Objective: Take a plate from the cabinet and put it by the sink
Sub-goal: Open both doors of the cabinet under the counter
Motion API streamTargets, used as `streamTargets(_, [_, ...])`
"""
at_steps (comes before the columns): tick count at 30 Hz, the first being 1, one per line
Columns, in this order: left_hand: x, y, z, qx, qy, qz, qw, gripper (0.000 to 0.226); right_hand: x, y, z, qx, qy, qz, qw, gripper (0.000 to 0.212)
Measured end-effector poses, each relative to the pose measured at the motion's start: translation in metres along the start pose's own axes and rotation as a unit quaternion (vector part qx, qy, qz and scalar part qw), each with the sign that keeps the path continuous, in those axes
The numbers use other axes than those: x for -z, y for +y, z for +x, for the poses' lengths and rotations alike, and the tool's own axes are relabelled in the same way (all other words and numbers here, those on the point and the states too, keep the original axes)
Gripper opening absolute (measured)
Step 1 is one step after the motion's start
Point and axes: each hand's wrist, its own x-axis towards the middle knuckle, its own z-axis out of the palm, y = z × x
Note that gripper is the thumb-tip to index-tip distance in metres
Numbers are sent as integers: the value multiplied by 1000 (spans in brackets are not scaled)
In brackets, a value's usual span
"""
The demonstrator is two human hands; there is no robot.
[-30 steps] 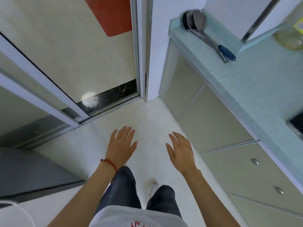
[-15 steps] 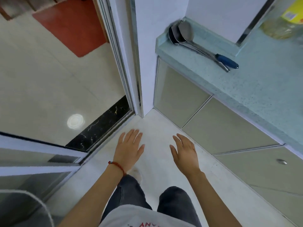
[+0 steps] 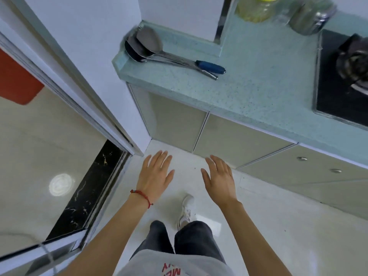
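Note:
My left hand [image 3: 155, 174], with a red string bracelet at the wrist, and my right hand [image 3: 220, 178] are both held out flat over the white floor, fingers apart and holding nothing. Ahead of them stand the lower cabinet doors [image 3: 235, 140], all closed, under a pale blue-green countertop [image 3: 264, 80]. Two drawers with round metal knobs [image 3: 302, 158] lie to the right. No plate and no sink are in view.
Two metal ladles [image 3: 151, 46], one with a blue handle, lie on the counter's left end. Jars [image 3: 256, 8] stand at the back and a black gas hob [image 3: 344, 80] is at the right. A sliding door frame [image 3: 85, 100] and white wall corner lie left.
The view has swung to the right along the counter, bringing the hob and jars into sight. Both hands stay spread and empty, now nearer the cabinet doors.

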Motion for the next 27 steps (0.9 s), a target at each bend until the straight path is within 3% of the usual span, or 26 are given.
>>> streamTargets(9, [5,22,81,-17,-3,-13,1000,45,6,34,57,-18,8,44,999,40])
streamTargets(12, [0,26,94,-14,-3,-53,998,45,5,37,66,-64,16,137,988,43])
streamTargets(16, [-11,28,113,-3,-4,-117,993,49,5,34,82,-182,26,304,935,37])
streamTargets(21, [-20,29,139,-2,-15,-199,980,61,-1,26,110,-216,50,362,905,37])
streamTargets(23, [-24,29,150,11,-17,-251,968,60,-5,22,121,-246,63,405,878,35])
streamTargets(25, [-27,30,162,63,-21,-347,935,49,-9,19,133,-285,73,475,829,31])
streamTargets(27, [-28,33,175,137,-37,-463,875,40,-13,17,145,-323,84,559,759,26])
